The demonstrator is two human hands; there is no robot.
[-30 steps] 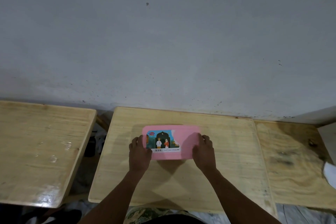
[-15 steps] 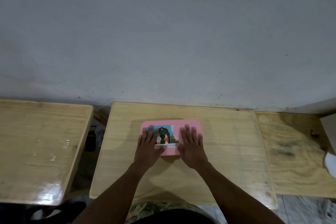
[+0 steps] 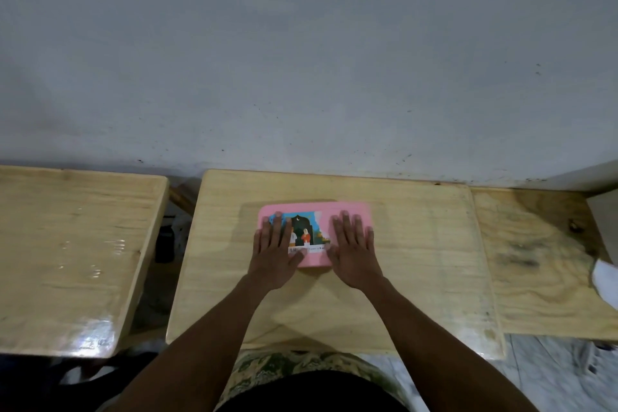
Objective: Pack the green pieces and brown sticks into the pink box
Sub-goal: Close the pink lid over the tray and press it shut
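The pink box [image 3: 334,209] lies closed and flat on the middle wooden table [image 3: 418,244], its lid bearing a colourful picture label. My left hand [image 3: 274,252] rests palm down on the lid's left part, fingers straight over the label. My right hand [image 3: 352,249] lies flat on the lid's right part, fingers straight and spread. No green pieces or brown sticks are in sight.
A second wooden table [image 3: 77,244] stands to the left across a narrow gap. A third wooden surface [image 3: 541,261] adjoins on the right, with a white object [image 3: 607,281] at its right edge. A grey wall [image 3: 301,60] rises right behind the tables.
My hands have gone from gripping the box's left and right ends to lying flat on its lid. The box has stayed in the same place on the table.
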